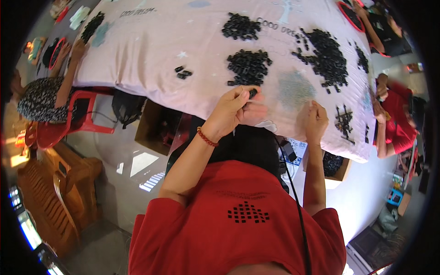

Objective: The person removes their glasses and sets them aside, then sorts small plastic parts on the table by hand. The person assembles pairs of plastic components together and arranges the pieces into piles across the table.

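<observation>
My left hand is raised over the near edge of the cloth-covered table, pinching a small black piece between thumb and fingers; some of its fingers are smeared by motion. To the right, my right hand hovers by the same edge with its fingertips pressed together, and whatever is in them cannot be made out. Just beyond my left hand lies a pile of small black pieces. A second pile sits behind it, and a larger heap spreads to the right. A few loose pieces rest to the left.
Pale printed cloth covers the table. Black stick-like parts lie near its right corner. Cardboard boxes stand below the edge, beside a red chair. Other people work at the left and right sides. A black cable hangs down my front.
</observation>
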Action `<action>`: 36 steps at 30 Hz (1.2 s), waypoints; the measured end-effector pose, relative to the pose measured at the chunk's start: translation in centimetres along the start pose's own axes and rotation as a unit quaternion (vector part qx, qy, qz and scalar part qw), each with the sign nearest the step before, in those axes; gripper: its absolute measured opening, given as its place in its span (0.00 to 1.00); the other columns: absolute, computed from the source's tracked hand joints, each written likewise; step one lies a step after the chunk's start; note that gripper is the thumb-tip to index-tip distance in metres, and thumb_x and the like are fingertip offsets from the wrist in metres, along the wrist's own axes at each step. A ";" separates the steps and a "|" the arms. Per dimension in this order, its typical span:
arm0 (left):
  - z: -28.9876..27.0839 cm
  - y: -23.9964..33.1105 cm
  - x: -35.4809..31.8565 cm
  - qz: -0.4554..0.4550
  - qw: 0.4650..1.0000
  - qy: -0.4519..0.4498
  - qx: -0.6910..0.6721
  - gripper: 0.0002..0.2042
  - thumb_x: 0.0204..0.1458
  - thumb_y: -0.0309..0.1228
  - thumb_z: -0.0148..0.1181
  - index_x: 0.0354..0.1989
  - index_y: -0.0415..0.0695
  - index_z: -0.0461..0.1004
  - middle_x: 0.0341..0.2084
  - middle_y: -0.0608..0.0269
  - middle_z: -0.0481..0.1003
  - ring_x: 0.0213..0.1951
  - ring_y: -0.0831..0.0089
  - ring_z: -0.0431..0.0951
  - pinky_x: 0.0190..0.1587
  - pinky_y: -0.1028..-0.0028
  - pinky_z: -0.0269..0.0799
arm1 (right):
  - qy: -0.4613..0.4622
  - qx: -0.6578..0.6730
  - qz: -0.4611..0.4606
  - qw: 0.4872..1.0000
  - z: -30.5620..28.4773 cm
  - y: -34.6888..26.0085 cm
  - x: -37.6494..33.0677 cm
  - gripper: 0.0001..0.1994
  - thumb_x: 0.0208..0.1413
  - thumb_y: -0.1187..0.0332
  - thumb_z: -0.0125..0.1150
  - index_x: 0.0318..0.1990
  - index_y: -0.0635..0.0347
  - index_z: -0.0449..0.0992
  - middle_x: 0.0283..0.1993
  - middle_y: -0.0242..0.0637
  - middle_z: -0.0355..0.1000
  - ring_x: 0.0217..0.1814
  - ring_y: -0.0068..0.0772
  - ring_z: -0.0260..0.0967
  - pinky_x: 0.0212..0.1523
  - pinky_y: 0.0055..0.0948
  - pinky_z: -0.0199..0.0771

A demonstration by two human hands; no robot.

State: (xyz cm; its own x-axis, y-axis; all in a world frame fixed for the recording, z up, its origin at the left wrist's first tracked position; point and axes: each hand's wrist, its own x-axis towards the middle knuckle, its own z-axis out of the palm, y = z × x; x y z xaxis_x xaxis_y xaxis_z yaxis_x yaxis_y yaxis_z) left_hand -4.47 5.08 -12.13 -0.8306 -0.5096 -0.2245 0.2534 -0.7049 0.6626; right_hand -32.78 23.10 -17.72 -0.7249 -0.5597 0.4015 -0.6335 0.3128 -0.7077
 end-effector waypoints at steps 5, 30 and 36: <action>-4.0 3.3 0.1 0.273 0.851 0.197 0.404 0.15 0.67 0.29 0.52 0.58 0.36 0.66 0.49 0.52 0.75 0.53 0.61 0.78 0.55 0.66 0.75 | -0.003 0.043 0.031 0.999 0.0 -0.5 0.1 0.09 0.62 0.75 0.57 0.45 0.69 0.81 0.41 0.45 0.81 0.36 0.31 0.78 0.38 0.28 0.77; -11.6 8.9 1.4 0.288 0.749 0.325 0.501 0.27 0.70 0.45 0.46 0.67 0.35 0.63 0.65 0.46 0.67 0.67 0.57 0.66 0.68 0.64 0.60 | -0.004 0.021 0.047 0.999 -0.4 -0.6 0.0 0.10 0.63 0.73 0.56 0.46 0.66 0.82 0.40 0.46 0.80 0.37 0.36 0.78 0.40 0.30 0.75; -5.1 5.8 6.1 0.304 0.734 0.207 0.570 0.23 0.64 0.42 0.55 0.61 0.38 0.71 0.62 0.44 0.70 0.66 0.48 0.65 0.70 0.60 0.57 | -0.007 0.004 0.027 1.000 0.0 -1.5 0.1 0.09 0.60 0.74 0.57 0.44 0.63 0.82 0.37 0.46 0.80 0.36 0.40 0.77 0.39 0.32 0.75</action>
State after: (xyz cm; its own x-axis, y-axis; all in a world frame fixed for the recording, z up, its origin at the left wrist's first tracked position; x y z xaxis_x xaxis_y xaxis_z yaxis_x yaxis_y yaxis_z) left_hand -5.57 -4.68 -13.26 -0.4532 -0.8320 0.3199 -0.2618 0.4673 0.8444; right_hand -31.92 22.51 -16.62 -0.7534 -0.5535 0.3549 -0.5921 0.3365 -0.7322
